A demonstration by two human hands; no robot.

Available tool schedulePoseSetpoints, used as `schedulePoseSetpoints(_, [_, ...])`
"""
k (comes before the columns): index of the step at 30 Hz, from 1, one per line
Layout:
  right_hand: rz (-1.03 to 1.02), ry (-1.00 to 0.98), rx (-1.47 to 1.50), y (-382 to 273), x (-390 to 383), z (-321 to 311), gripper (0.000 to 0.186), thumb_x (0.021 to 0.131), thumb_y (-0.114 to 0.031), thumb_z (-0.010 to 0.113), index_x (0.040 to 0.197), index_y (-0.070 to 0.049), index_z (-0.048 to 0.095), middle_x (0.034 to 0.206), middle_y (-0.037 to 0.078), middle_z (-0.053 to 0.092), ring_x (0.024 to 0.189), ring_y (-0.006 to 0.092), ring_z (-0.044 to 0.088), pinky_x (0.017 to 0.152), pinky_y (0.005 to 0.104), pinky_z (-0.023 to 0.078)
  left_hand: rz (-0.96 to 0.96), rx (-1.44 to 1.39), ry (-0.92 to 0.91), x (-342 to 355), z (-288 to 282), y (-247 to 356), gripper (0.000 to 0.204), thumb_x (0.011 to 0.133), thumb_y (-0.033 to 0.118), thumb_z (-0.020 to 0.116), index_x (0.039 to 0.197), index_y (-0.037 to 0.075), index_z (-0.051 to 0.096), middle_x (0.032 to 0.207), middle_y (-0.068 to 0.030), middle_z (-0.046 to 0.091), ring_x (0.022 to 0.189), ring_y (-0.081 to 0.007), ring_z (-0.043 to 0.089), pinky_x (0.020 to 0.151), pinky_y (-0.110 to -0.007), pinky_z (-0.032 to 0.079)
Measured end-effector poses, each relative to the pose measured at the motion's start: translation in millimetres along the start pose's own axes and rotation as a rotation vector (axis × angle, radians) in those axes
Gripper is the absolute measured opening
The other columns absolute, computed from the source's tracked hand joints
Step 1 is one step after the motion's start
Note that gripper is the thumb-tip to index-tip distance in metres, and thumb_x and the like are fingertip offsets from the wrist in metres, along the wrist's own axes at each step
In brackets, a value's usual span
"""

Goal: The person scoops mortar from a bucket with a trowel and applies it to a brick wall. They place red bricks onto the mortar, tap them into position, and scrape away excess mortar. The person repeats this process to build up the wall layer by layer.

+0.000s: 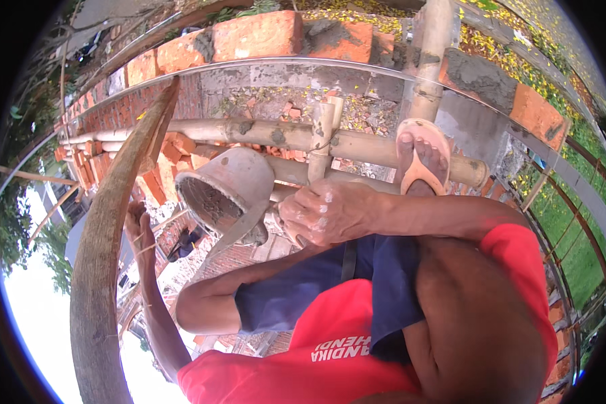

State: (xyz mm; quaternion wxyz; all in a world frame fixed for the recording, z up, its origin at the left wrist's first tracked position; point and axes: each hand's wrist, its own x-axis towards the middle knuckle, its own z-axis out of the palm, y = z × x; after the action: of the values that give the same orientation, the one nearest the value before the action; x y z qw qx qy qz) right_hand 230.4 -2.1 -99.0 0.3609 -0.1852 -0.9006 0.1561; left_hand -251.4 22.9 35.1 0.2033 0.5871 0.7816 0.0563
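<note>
My right hand (330,212) is closed in a fist round a trowel's handle, mostly hidden by the fingers. The trowel's grey blade (234,233) points down-left, across the lower rim of a bucket. That bucket (252,175) is tipped toward the left, smeared on the outside, with grey mortar (215,202) inside. At the left, my left hand (140,232) is raised beside a thick wooden pole (94,269). Its fingers look loosely apart, with nothing visible in them; the pole's edge is close to the fingertips.
Bamboo poles (262,132) run across below a curved-looking brick wall (256,37) topped with wet mortar (478,75). My sandalled foot (422,155) rests on the bamboo beside an upright bamboo post (432,60). Loose bricks (172,158) are piled behind the bucket. Ground shows far below.
</note>
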Motion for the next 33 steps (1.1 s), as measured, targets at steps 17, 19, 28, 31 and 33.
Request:
schedulePoseSetpoints(17, [0.816, -0.263, 0.285, -5, -114, -86, 0.046, 0.085, -0.013, 0.079, 0.125, 0.006, 0.067, 0.124, 0.022, 0.067, 0.114, 0.0402, 0.066, 0.103, 0.0449, 0.05, -0.271, 0.11, -0.099, 142, 58, -153, 0.075, 0.092, 0.061, 0.071, 0.128, -0.004, 0.061, 0.122, -0.023, 0.068, 0.111, -0.0349, 0.068, 0.091, -0.046, 0.057])
schedulePoseSetpoints(19, [0.883, -0.196, 0.385, -12, -115, -81, 0.046, 0.086, -0.013, 0.079, 0.126, 0.007, 0.067, 0.124, 0.022, 0.067, 0.113, 0.0401, 0.066, 0.101, 0.0432, 0.052, -0.554, -0.359, -0.12, 152, 79, -157, 0.071, 0.098, 0.057, 0.063, 0.136, -0.002, 0.054, 0.127, -0.023, 0.064, 0.11, -0.0345, 0.067, 0.091, -0.047, 0.057])
schedulePoseSetpoints(28, [0.92, -0.228, 0.435, -16, -129, -58, 0.048, 0.094, -0.031, 0.076, 0.126, 0.004, 0.067, 0.126, 0.022, 0.068, 0.111, 0.0391, 0.068, 0.09, 0.0447, 0.057, -0.912, -1.019, -0.14, 226, 160, -154, 0.07, 0.099, 0.058, 0.061, 0.15, 0.012, 0.047, 0.142, -0.0188, 0.058, 0.114, -0.0333, 0.065, 0.091, -0.051, 0.056])
schedulePoseSetpoints(31, [0.967, -0.233, 0.478, -17, -130, -60, 0.05, 0.097, -0.034, 0.072, 0.129, 0.003, 0.065, 0.129, 0.02, 0.067, 0.112, 0.0385, 0.068, 0.092, 0.0452, 0.056, -0.984, -1.101, -0.003, 205, 125, -168, 0.068, 0.097, 0.057, 0.064, 0.148, 0.014, 0.05, 0.142, -0.0168, 0.059, 0.115, -0.0325, 0.065, 0.091, -0.051, 0.056])
schedulePoseSetpoints(33, [1.018, -0.195, 0.529, -16, -130, -60, 0.051, 0.098, -0.036, 0.07, 0.132, 0.002, 0.064, 0.132, 0.018, 0.066, 0.114, 0.0383, 0.067, 0.095, 0.0457, 0.055, -1.028, -1.131, 0.084, 183, 90, -169, 0.067, 0.095, 0.056, 0.065, 0.147, 0.015, 0.052, 0.142, -0.0154, 0.059, 0.115, -0.032, 0.064, 0.09, -0.051, 0.055])
